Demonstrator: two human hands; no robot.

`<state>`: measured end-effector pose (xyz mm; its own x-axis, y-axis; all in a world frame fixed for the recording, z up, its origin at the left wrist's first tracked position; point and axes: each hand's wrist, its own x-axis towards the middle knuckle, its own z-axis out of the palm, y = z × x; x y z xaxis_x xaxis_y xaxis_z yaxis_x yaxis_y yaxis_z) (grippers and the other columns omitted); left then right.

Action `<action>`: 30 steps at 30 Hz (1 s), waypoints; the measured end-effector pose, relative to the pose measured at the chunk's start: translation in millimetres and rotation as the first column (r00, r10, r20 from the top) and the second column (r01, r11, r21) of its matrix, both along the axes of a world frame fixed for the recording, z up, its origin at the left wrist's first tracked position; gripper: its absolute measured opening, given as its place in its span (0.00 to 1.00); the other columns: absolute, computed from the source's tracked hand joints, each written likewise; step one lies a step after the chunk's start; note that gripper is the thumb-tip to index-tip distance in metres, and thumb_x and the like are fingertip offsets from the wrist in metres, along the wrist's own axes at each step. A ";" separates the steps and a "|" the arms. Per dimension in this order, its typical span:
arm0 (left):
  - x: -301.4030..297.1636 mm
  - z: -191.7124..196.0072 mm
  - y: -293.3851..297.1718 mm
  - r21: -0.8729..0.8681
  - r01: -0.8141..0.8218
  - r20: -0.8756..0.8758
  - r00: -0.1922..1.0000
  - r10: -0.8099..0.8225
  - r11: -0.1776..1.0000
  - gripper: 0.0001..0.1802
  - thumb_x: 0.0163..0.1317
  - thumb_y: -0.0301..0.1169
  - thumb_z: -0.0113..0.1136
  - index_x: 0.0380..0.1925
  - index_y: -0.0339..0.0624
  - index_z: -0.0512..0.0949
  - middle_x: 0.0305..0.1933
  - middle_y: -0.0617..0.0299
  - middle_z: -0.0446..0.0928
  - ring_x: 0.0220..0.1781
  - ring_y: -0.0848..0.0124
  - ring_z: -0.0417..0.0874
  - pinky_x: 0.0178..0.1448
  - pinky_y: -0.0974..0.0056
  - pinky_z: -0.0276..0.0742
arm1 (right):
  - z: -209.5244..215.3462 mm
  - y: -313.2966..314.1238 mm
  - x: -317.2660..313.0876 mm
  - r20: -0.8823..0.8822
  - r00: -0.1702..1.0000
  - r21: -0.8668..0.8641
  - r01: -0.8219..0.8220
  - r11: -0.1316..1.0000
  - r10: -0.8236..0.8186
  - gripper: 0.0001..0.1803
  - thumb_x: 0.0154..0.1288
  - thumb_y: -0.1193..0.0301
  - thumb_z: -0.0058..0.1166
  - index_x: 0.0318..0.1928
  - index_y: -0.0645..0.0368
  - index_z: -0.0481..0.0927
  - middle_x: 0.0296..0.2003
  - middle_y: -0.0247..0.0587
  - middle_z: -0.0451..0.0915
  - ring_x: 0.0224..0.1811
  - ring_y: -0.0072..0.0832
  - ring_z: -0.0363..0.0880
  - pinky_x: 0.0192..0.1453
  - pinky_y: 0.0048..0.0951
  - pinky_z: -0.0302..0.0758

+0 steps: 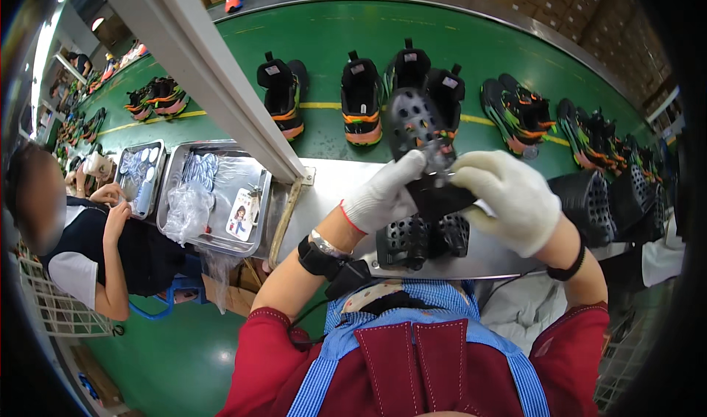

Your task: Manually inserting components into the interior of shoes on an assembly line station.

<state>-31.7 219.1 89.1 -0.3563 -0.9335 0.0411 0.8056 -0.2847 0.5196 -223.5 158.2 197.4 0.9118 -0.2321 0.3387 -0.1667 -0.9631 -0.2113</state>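
In front of my chest, both gloved hands close round a black clog-like shoe piece (pixel 414 115) full of round holes, its perforated end pointing away from me. My left hand (pixel 384 193) pinches its near left side. Curled fingers of my right hand (pixel 512 200) grip the near right side; the fingertips are partly hidden. A clear, shiny patch shows between the hands, too small to name. Beneath them, similar black perforated pieces (pixel 403 242) lie on the metal ledge (pixel 331 218). Just beyond stand black and orange sneakers (pixel 362 100).
More sneakers (pixel 515 115) line the green conveyor surface (pixel 324 37). Further black perforated pieces (pixel 585 207) stand at right. A white post (pixel 213 71) rises left of my hands. Past it are a metal tray (pixel 258 233) with plastic bags and a seated co-worker (pixel 96 247).
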 end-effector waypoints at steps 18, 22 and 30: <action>59.4 -38.8 -12.5 -0.049 -0.533 0.159 0.831 0.533 0.845 0.16 0.68 0.32 0.56 0.53 0.40 0.69 0.50 0.60 0.76 0.52 0.68 0.79 0.58 0.58 0.77 | -51.3 -26.5 100.8 -0.244 0.897 0.243 0.424 0.873 -0.368 0.22 0.59 0.52 0.56 0.33 0.61 0.74 0.25 0.53 0.80 0.31 0.50 0.81 0.36 0.43 0.77; 69.4 -21.7 -17.2 0.046 -0.514 0.367 0.806 0.464 0.857 0.22 0.64 0.37 0.60 0.53 0.38 0.71 0.54 0.56 0.74 0.55 0.65 0.78 0.58 0.59 0.76 | -43.2 -53.5 113.8 -0.418 0.830 0.171 0.470 0.866 -0.369 0.25 0.57 0.46 0.53 0.31 0.59 0.80 0.25 0.52 0.81 0.31 0.47 0.83 0.38 0.42 0.79; 111.9 -65.9 -74.0 -0.617 -0.212 0.706 -0.576 0.414 0.758 0.27 0.51 0.33 0.66 0.52 0.35 0.74 0.52 0.48 0.74 0.49 0.53 0.79 0.54 0.58 0.75 | -42.2 -121.9 132.7 -0.529 0.784 0.259 0.514 0.818 -0.325 0.31 0.51 0.44 0.48 0.31 0.63 0.84 0.23 0.52 0.81 0.29 0.41 0.82 0.37 0.34 0.76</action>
<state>80.3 145.2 23.3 0.3709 -0.8752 0.3105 -0.8135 -0.1449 0.5632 -90.8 36.3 155.2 0.7136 -0.6471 -0.2684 -0.6992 -0.6332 -0.3321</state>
